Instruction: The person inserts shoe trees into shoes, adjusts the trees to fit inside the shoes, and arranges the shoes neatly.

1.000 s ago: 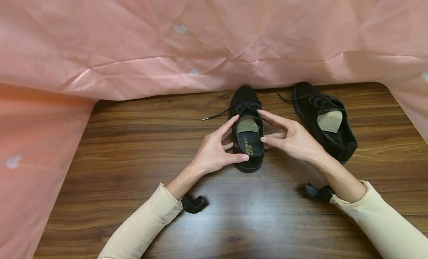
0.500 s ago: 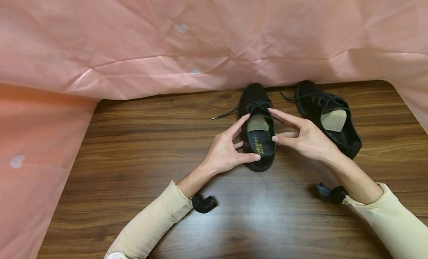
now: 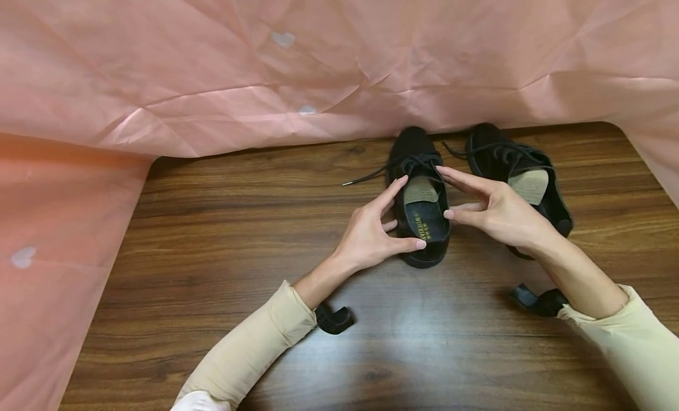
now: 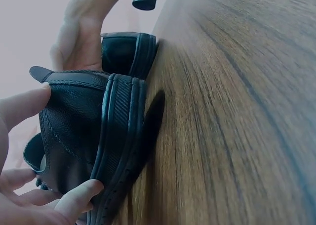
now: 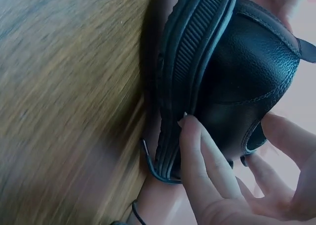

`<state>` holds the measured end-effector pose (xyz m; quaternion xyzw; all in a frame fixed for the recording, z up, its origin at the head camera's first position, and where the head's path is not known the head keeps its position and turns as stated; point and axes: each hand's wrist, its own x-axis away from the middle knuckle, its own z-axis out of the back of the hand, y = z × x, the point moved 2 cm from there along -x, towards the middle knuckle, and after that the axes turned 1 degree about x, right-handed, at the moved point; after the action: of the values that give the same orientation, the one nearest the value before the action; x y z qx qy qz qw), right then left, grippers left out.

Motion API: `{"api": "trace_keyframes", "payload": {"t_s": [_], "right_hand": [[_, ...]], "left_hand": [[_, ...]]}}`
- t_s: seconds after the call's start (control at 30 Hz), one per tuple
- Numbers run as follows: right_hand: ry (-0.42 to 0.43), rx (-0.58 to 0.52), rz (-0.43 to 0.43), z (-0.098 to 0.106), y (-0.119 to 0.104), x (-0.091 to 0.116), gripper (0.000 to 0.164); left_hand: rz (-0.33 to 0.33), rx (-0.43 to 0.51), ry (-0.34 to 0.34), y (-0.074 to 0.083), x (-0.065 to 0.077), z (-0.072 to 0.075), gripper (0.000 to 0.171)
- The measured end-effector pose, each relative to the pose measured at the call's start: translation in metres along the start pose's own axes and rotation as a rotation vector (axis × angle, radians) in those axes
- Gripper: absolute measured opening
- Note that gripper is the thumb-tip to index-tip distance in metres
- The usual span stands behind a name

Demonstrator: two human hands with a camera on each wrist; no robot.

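Observation:
A black lace-up shoe point(image 3: 428, 215) with gold lettering on its insole stands in the head view, toe against the pink cloth. My left hand point(image 3: 368, 234) grips its left side, thumb on the heel collar and fingers along the outer wall. From the other side my right hand point(image 3: 501, 215) holds it, thumb at the rim and fingertips near the laces. In the right wrist view, fingers point(image 5: 195, 160) touch the sole edge. The other black shoe point(image 3: 559, 201) lies right of it, partly hidden behind my right hand. A shadow shows beside the held shoe's sole in the left wrist view.
Pink cloth point(image 3: 339, 57) with pale hearts hangs behind and to the left of the brown wood-grain surface point(image 3: 239, 222). One loose lace point(image 3: 363, 178) trails left from the held shoe. Black wrist-worn pieces point(image 3: 334, 319) jut out by both sleeves.
Both hands have carried the held shoe to the right, closer to the other shoe. Their hold looks the same. The other shoe stays about where it was, now more covered by my right hand.

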<state>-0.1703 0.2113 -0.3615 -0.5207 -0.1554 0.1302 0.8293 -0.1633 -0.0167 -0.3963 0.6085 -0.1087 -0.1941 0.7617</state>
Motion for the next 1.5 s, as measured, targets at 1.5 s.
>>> {"api": "trace_keyframes", "payload": {"t_s": [1.5], "right_hand": [[-0.038, 0.207, 0.000, 0.029, 0.004, 0.011, 0.078]], "left_hand": [[0.006, -0.150, 0.006, 0.002, -0.012, -0.037, 0.104]]}}
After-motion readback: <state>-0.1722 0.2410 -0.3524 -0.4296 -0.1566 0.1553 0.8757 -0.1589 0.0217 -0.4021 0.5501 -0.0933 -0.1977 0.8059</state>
